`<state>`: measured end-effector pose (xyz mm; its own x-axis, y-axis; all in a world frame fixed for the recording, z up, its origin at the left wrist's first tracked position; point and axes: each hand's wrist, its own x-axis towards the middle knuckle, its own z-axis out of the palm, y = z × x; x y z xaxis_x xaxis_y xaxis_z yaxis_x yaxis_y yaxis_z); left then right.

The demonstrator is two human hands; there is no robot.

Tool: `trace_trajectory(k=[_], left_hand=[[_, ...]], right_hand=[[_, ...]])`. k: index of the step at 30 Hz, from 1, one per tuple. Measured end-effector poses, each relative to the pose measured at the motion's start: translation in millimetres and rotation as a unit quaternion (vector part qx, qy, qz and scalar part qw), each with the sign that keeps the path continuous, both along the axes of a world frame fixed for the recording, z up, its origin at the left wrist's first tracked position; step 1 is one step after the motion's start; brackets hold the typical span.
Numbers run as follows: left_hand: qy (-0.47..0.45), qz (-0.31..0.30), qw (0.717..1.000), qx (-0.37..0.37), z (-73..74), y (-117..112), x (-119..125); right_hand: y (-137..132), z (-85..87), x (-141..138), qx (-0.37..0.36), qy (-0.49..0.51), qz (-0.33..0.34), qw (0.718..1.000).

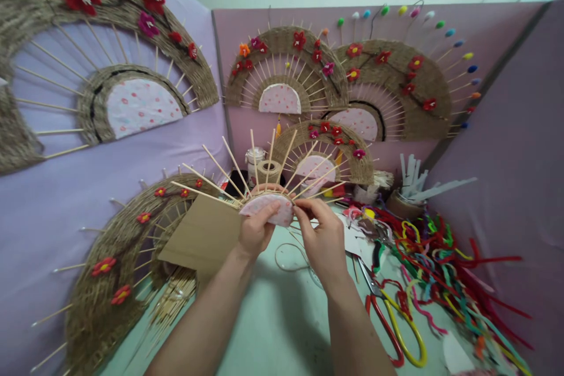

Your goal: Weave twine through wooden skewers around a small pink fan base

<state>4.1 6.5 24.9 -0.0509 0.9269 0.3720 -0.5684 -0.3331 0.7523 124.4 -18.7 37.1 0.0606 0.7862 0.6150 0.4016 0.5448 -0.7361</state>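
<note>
My left hand [254,229] grips a small pink half-round pad [269,207] from which several thin wooden sticks [229,171] fan out upward. My right hand [322,235] is closed in a pinch at the pad's right edge, on a thin strand of jute twine [294,247] that trails down to a loose loop on the table. Both hands are held above the pale green table [273,317], in the middle of the view.
Finished jute fans with red flowers lean on the lilac walls [282,64] [110,270]. A cardboard piece [200,235] lies left, loose sticks [170,302] below it. Scissors [388,317] and a pile of coloured pipe cleaners [440,270] lie right. A twine roll [268,170] stands behind.
</note>
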Motion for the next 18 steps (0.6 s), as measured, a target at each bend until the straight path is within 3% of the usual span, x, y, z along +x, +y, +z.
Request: trace_trajectory(k=[6, 11, 15, 18], left_hand=[[0.008, 0.021, 1.000, 0.000, 0.5, 3.4, -3.6], [0.016, 0.051, 0.999, 0.007, 2.0, 10.1, -19.9], [0.045, 0.059, 0.997, 0.005, 5.2, 11.0, -33.8], [0.070, 0.023, 0.997, 0.007, 6.5, 9.8, -39.6]], right_hand=[[-0.4, 1.5, 9.4, -0.083, 0.016, 0.045, 0.995], [3.6, 2.5, 42.3, -0.198, 0.074, 0.097, 0.973], [5.8, 1.6, 75.9, -0.205, 0.099, 0.039, 0.973], [5.0, 0.3, 89.5, -0.169, 0.125, -0.026, 0.977]])
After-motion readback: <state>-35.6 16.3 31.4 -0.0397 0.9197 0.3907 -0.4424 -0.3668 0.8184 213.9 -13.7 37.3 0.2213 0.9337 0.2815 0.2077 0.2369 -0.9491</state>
